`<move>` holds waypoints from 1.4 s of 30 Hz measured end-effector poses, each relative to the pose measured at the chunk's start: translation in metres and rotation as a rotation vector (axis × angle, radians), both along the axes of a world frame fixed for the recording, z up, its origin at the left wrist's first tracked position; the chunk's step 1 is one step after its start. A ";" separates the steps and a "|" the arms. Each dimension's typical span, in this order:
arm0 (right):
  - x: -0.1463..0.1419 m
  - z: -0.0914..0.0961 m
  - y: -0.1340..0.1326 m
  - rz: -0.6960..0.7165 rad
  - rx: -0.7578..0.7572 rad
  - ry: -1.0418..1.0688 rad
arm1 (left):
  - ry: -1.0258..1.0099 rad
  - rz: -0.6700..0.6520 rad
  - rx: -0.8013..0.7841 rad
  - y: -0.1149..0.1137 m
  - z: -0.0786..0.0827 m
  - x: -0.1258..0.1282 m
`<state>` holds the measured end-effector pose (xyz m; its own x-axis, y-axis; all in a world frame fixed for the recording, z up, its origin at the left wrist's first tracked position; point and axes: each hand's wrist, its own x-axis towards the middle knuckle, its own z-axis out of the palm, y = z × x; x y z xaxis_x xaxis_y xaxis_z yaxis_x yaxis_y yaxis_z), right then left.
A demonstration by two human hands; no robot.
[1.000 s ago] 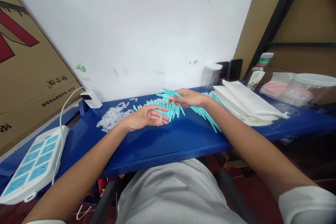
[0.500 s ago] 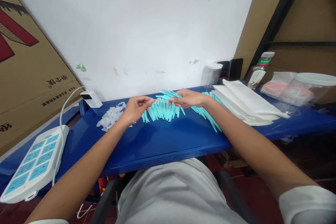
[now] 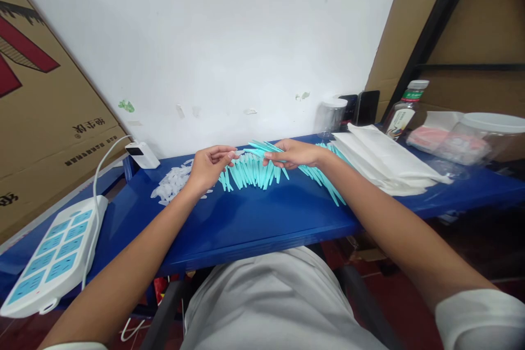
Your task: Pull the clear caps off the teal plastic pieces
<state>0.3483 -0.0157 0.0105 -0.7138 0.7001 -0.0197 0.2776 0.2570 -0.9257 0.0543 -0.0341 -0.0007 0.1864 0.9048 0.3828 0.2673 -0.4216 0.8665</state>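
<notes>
My right hand (image 3: 289,154) is closed around a bundle of slim, tapered teal plastic sticks (image 3: 258,147), whose ends point left. Close to those ends is my left hand (image 3: 213,167), with thumb and fingertips pinched together; whatever lies between them is too small to make out. Below both hands, a row of similar teal sticks with pale translucent upper ends (image 3: 250,172) lies side by side on the blue table (image 3: 246,224). A heap of small translucent plastic pieces (image 3: 172,183) sits left of my left hand. More teal sticks (image 3: 322,178) lie under my right forearm.
White flat packets (image 3: 389,156) are stacked at the right, near a clear jar (image 3: 330,117), phones (image 3: 367,108), a bottle (image 3: 404,112) and a larger tub (image 3: 488,136). A power strip (image 3: 57,254) and a small white device (image 3: 143,155) stand left. A wall (image 3: 246,49) borders the back.
My left hand has shifted slightly left and up, away from the bundle's ends. My right hand and its teal sticks stay in place.
</notes>
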 end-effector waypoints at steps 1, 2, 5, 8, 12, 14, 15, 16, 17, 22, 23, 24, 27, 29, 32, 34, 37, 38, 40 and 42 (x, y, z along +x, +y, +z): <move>0.000 0.000 0.000 0.001 -0.003 0.000 | -0.011 0.008 -0.001 0.001 0.000 -0.001; 0.000 -0.001 0.001 0.002 -0.004 0.000 | -0.023 0.017 -0.003 0.002 -0.001 -0.001; 0.000 -0.002 0.002 0.003 -0.006 -0.004 | -0.041 0.029 -0.016 0.003 -0.001 -0.002; 0.000 -0.003 0.003 0.007 -0.012 -0.014 | -0.020 -0.004 -0.023 0.002 -0.002 -0.001; 0.000 -0.004 0.003 0.051 -0.033 -0.010 | 0.018 -0.052 -0.013 -0.003 0.000 0.002; -0.001 -0.005 0.004 0.071 -0.051 -0.005 | 0.036 -0.073 -0.018 -0.005 0.001 0.003; -0.001 -0.005 0.004 0.080 -0.061 -0.003 | 0.044 -0.082 -0.020 -0.006 0.001 0.004; -0.001 -0.005 0.004 0.088 -0.070 -0.001 | 0.051 -0.090 -0.021 -0.006 0.002 0.004; -0.002 -0.006 0.003 0.095 -0.079 0.002 | 0.057 -0.098 -0.022 -0.007 0.002 0.004; -0.004 -0.007 0.003 0.108 -0.102 0.007 | 0.063 -0.142 -0.026 -0.006 0.002 0.002; -0.004 -0.007 0.003 0.110 -0.104 0.006 | 0.065 -0.147 -0.026 -0.006 0.002 0.002; -0.004 -0.007 0.003 0.112 -0.105 0.006 | 0.068 -0.150 -0.027 -0.006 0.002 0.002; -0.003 -0.008 0.003 0.125 -0.103 0.010 | 0.083 -0.148 -0.030 -0.005 0.003 0.001; -0.003 -0.008 0.003 0.135 -0.096 0.005 | 0.094 -0.156 -0.038 -0.004 0.003 -0.001; -0.003 -0.007 0.002 0.143 -0.089 -0.015 | 0.120 -0.175 -0.045 -0.004 0.003 -0.002; -0.003 -0.007 0.001 0.139 -0.090 -0.022 | 0.136 -0.181 -0.034 -0.005 0.004 -0.002; -0.004 -0.007 0.001 0.136 -0.091 -0.025 | 0.137 -0.168 -0.025 -0.007 0.004 0.000; -0.004 -0.007 0.002 0.136 -0.089 -0.026 | 0.129 -0.157 -0.026 -0.008 0.005 0.001; -0.004 -0.007 0.002 0.127 -0.078 -0.028 | 0.112 -0.133 -0.026 -0.008 0.005 0.002; -0.004 -0.006 0.002 0.114 -0.063 -0.040 | 0.094 -0.119 -0.010 -0.009 0.006 0.003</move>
<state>0.3446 -0.0135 0.0042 -0.7863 0.6111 -0.0912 0.2872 0.2309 -0.9296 0.0575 -0.0427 0.0053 0.3269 0.8780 0.3498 0.2964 -0.4467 0.8442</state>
